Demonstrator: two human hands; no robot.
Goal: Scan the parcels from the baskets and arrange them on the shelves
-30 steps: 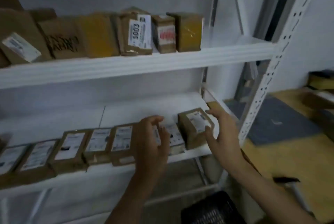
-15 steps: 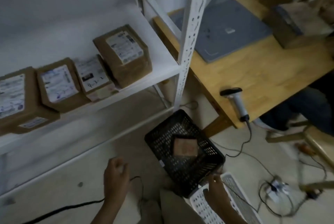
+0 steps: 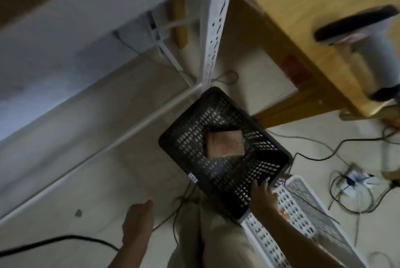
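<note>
While the right hand (image 3: 263,197) sits at the near rim of the black basket (image 3: 216,114), fingertips against the mesh wall, it's too blurred to call whether they hook over the edge or only touch it. The left hand (image 3: 138,224) hangs low over the floor, loosely curled, nothing in it.

One parcel (image 3: 225,145) in there, flat on the bottom, dead centre, brown with a reddish mark on top. The black basket's near corner overlaps a white basket (image 3: 303,209) and looks to be resting on it, so my read is that the step in hand is fetching this parcel.

Best way: steady the rim with the right so the black basket doesn't slide off its perch. Send the left straight down over the centre, clear of the walls. Take the parcel across two opposite edges; it looks light and boxy. Lift it straight up.

Watch the cables (image 3: 313,155) trailing over the floor beside both baskets; a snag could tip things.

The scanner (image 3: 365,36) is on the table (image 3: 281,7) to the right, so find the label on the way up and have it facing out.
</note>
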